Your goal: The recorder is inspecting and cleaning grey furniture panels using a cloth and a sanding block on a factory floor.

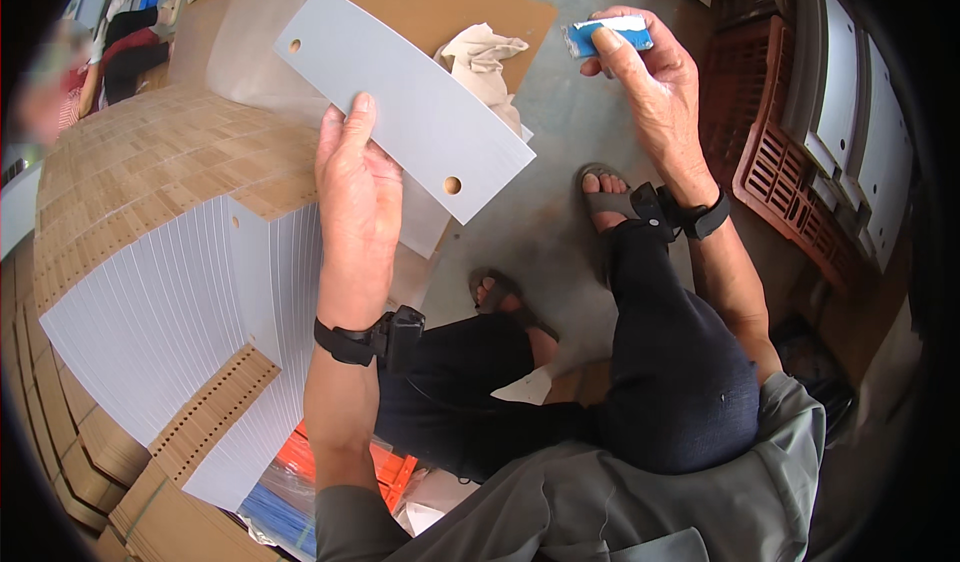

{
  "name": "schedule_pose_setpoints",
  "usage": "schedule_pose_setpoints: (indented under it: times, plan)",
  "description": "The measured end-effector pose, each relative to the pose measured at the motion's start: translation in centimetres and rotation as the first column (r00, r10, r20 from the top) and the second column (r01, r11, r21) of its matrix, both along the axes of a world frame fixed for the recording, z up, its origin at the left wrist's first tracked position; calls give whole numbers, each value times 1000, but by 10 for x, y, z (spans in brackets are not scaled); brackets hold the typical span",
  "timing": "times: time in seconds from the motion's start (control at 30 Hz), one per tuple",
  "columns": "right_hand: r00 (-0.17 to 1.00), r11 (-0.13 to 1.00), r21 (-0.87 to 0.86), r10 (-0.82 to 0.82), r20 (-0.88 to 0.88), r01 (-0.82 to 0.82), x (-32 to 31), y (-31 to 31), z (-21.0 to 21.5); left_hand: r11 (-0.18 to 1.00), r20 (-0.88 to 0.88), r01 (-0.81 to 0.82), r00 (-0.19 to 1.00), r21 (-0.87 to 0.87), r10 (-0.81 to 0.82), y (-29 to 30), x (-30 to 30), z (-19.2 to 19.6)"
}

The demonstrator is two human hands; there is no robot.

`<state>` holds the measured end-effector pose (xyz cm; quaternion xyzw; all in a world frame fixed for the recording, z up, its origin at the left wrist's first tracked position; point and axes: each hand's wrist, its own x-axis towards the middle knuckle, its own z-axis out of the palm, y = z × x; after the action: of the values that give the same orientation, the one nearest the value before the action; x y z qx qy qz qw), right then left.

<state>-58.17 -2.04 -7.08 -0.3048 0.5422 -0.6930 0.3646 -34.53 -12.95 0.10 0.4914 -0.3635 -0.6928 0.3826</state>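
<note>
My left hand [358, 187] is closed on a flat grey panel [400, 97], thumb on its face and fingers beneath. The panel slants across the upper middle, with a round hole near each end. Raised at the upper right, my right hand [660, 87] pinches a small blue-and-white block [634, 34] between thumb and fingers. What the block is made of I cannot make out. The block and the panel are apart. Left of my left forearm stands a long row of similar grey panels [170, 322], packed face to face, with wood-coloured edges.
A pale crumpled cloth [484, 57] lies on brown board [410, 2] beyond the panel. At the right are a reddish-brown plastic crate [765, 177] and more grey panels [845, 82]. An orange plastic piece [393, 472] sits beside my left elbow. Another person [130, 52] is at the far left.
</note>
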Motion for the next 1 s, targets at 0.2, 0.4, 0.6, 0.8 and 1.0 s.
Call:
schedule_pose_setpoints:
  times: [0.2, 0.4, 0.6, 0.8, 1.0]
  plan:
    - [988, 996, -19, 90, 128, -89, 18, 27, -13, 998, -13, -54, 999, -39, 53, -3, -1, 0]
    - [992, 992, -25, 126, -26, -127, 30, 39, -11, 992, -14, -108, 994, -62, 108, -7, -3, 0]
    - [977, 993, -5, 118, -176, -120, 39, 44, -5, 983, -20, -132, 991, -124, 131, -6, -10, 4]
    - [847, 986, -48, 114, -519, -162, 51, 42, -7, 971, -52, -163, 986, -173, 157, -5, -13, 8]
    - [780, 989, -41, 87, -620, -142, 61, 33, -3, 961, -62, -147, 989, -234, 136, 2, -17, 13]
